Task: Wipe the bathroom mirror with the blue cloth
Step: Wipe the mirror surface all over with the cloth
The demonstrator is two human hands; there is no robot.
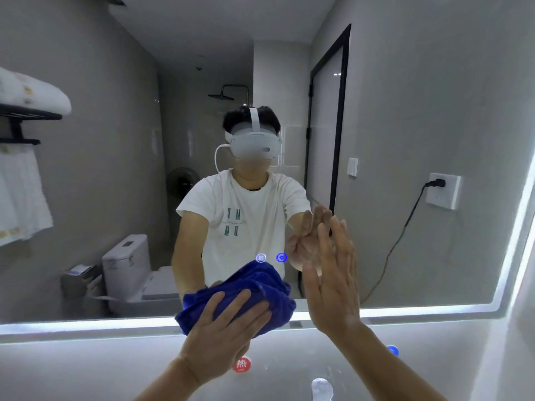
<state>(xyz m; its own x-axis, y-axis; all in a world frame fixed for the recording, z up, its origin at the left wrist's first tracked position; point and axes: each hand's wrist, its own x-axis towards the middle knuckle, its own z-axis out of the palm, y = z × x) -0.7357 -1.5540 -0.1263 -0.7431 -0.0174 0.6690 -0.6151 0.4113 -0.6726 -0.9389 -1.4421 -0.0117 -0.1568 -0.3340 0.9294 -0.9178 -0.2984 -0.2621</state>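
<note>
**Q:** Head view: where is the cloth (262, 285)?
**A:** At six o'clock, bunched on the mirror's (115, 198) lower edge. The left hand (228, 322) presses it, fingers spread and straight.
**Q:** And the right hand (335, 273)?
**A:** At five o'clock, just beside the cloth, fingers straight and together, tips meeting their reflection.

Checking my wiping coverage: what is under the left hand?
The bunched blue cloth lies under the left hand, whose straight fingers press it against the lower edge of the mirror. The glass behind the cloth is covered and cannot be seen.
</note>
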